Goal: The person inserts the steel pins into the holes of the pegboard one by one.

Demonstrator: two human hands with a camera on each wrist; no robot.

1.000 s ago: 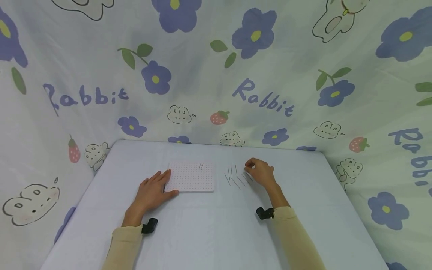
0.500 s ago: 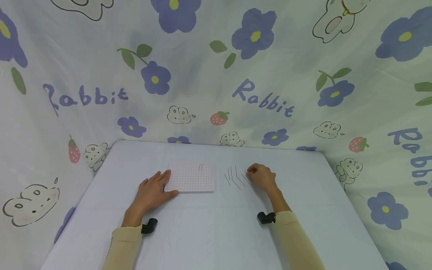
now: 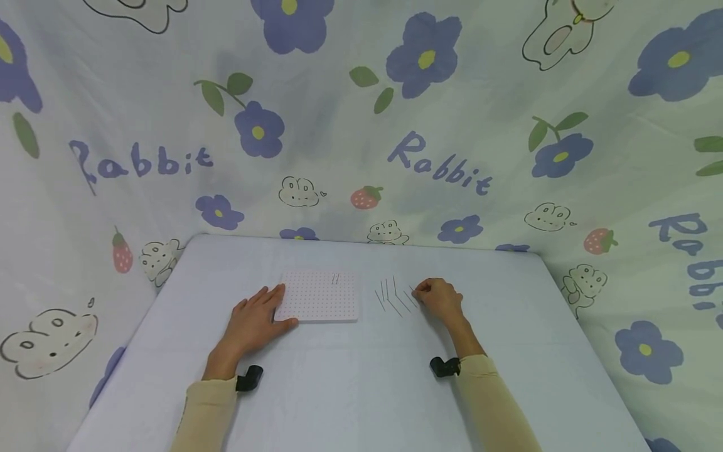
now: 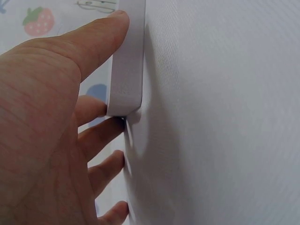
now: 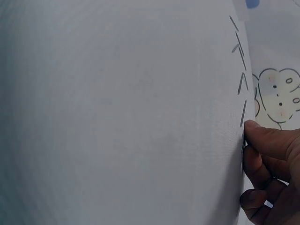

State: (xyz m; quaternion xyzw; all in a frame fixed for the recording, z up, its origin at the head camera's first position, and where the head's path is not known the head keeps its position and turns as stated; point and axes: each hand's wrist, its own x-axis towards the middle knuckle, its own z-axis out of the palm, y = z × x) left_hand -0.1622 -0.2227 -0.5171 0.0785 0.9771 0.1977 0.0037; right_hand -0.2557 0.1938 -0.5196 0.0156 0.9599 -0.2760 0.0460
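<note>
A white pegboard (image 3: 319, 298) dotted with rows of small holes lies on the table, two thin dark sticks (image 3: 337, 279) showing near its far right corner. Fingers spread, my left hand (image 3: 257, 320) rests against the board's left side. The left wrist view has its thumb (image 4: 101, 42) on the board's near side face (image 4: 127, 61) and fingertips close to the corner. To the right, my right hand (image 3: 440, 298) is down at the tabletop, thumb and forefinger pinching a thin dark stick (image 3: 412, 288). Its other fingers are curled in the right wrist view.
Between the board and my right hand, several more thin dark sticks (image 3: 388, 291) lie loose at different angles. The white table (image 3: 361, 389) ends at the back against a hanging cloth (image 3: 333, 125) printed with flowers and rabbits.
My right hand has come down slightly toward me and closed in on a stick at the right end of the loose group. The left hand and board have stayed put.
</note>
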